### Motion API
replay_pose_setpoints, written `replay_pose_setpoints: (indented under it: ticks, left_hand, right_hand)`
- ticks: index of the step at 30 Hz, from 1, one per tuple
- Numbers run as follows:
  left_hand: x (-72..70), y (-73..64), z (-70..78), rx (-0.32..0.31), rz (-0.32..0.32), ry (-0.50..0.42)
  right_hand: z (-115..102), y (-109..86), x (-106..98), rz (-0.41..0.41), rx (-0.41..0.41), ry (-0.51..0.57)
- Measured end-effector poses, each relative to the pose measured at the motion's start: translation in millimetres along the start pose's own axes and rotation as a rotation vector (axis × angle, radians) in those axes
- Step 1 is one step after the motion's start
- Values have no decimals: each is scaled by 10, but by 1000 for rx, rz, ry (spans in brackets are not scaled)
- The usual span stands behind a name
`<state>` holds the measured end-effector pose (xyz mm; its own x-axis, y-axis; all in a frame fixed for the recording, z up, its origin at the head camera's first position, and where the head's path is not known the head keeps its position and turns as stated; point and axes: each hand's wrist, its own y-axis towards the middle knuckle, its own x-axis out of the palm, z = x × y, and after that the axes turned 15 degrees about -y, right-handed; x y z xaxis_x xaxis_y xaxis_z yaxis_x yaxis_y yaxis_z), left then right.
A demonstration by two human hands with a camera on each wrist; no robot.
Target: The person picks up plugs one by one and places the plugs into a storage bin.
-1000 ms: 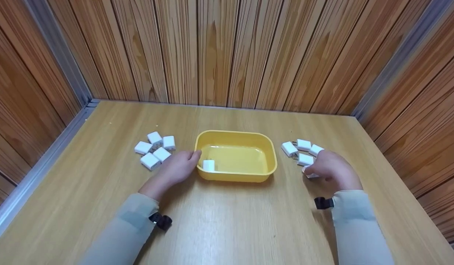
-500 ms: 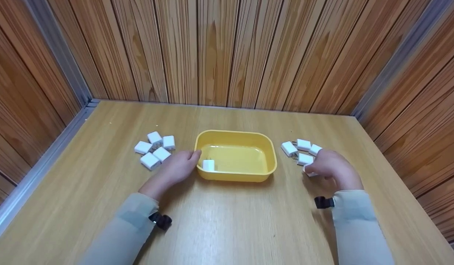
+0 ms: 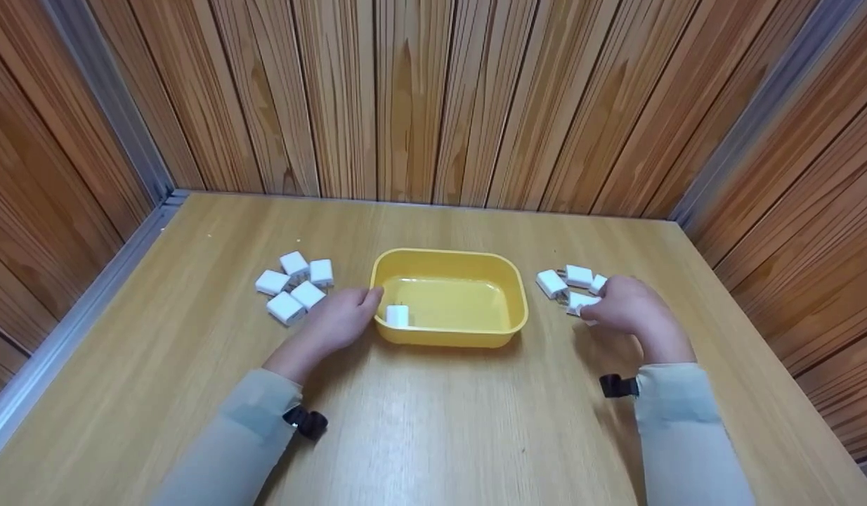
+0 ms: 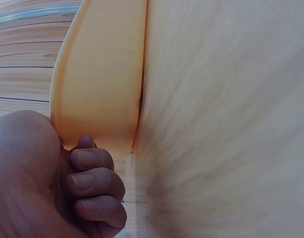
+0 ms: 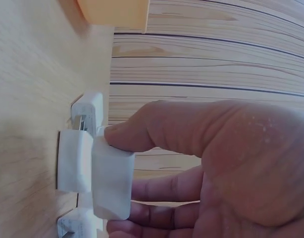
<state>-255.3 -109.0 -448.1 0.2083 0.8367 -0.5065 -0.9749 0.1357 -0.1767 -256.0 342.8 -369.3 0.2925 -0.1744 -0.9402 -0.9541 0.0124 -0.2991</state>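
My left hand [image 3: 335, 322] grips the left end of a yellow plastic tub [image 3: 451, 338], thumb over the rim. In the left wrist view the fingers curl beneath that rim against the outer wall. One white plug-in charger [image 3: 398, 315] lies inside the tub, at its front left corner. To the right, my right hand [image 3: 636, 314] pinches another white charger [image 5: 112, 181] between thumb and fingers, raised off the table in the right wrist view. The hand is close beside a cluster of white chargers [image 3: 579, 275] with metal prongs, partly covering it in the head view.
A second group of several white chargers [image 3: 286, 307] lies left of the tub, near my left hand. Wood-panelled walls [image 3: 405, 105] close off the back and both sides of the wooden table [image 3: 433, 429].
My right hand has raised the nearest charger of the right cluster off the table, moving slightly away from me. The left hand, tub and left group have stayed put.
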Motion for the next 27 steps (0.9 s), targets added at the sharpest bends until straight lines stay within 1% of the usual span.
replay_pose_setpoints:
  ticks: [6,9,13,20,25,27]
  left_hand:
    - [0,1,3,7,0,3]
    - [0,0,4,8,0,0]
    - [-2,-5,3,9,2,-7]
    - [-2,-10,2,36,9,28]
    - [-1,-16,2,26,2,5]
    - [-2,-20,2,20,-1,-3]
  right_hand:
    - [-84,18,-6,40,5,38]
    - [-133,35,10,80,9,39]
    - [-226,30,38,146,17,52]
    - [-427,-3,95,279,13,110]
    - [-592,-34,128,352,18,179]
    - [-657,-48,143,380,13,191]
